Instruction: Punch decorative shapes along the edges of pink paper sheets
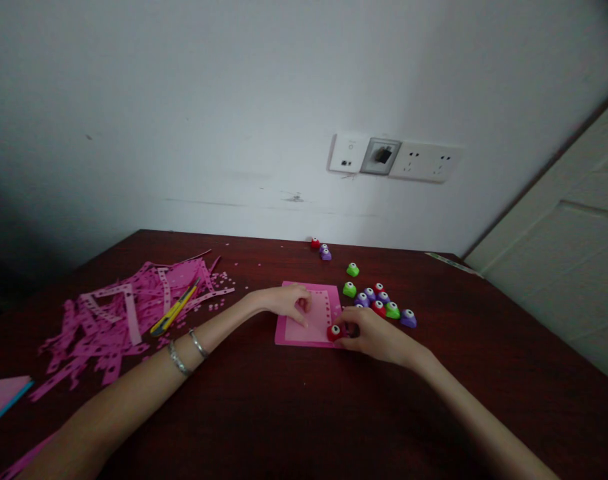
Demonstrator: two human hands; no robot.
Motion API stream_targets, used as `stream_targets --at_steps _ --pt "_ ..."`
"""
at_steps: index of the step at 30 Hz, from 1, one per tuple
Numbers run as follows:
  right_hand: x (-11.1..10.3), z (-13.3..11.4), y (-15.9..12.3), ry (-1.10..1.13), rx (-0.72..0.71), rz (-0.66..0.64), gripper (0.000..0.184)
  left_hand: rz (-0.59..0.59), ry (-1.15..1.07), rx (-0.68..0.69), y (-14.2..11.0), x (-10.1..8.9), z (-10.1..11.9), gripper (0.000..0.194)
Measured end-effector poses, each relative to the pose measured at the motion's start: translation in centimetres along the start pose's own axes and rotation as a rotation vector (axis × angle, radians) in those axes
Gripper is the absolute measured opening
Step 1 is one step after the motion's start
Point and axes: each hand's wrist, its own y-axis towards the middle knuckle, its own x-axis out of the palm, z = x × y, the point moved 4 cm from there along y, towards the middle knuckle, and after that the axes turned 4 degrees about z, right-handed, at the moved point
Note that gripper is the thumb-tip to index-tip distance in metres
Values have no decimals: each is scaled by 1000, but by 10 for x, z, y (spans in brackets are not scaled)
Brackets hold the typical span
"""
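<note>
A light pink sheet (304,317) with punched holes along its top and right edges lies on a darker pink sheet (281,331). My left hand (290,303) rests on the sheets, thumb and fingers apart, holding nothing. At the lower right corner of the light sheet, my right hand (363,329) grips a small red paper punch (335,332) with a white button. Beyond that hand stands a cluster of similar punches, among them a green punch (393,310) and a purple punch (408,318).
A heap of pink paper strips (129,307) covers the left of the table, with a yellow cutter knife (175,309) on it. Tiny punched bits are scattered nearby. More punches, including a purple one (325,254), stand near the wall. A ruler-like strip (453,264) lies far right.
</note>
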Motion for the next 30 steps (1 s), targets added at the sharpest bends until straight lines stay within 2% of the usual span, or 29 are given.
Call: stream_targets --at_steps 8,30 --pt "1 2 0 -7 13 7 12 -9 -7 -5 1 1 -2 38" --pt "2 4 0 -7 -4 -2 13 -12 5 -16 0 0 2 34"
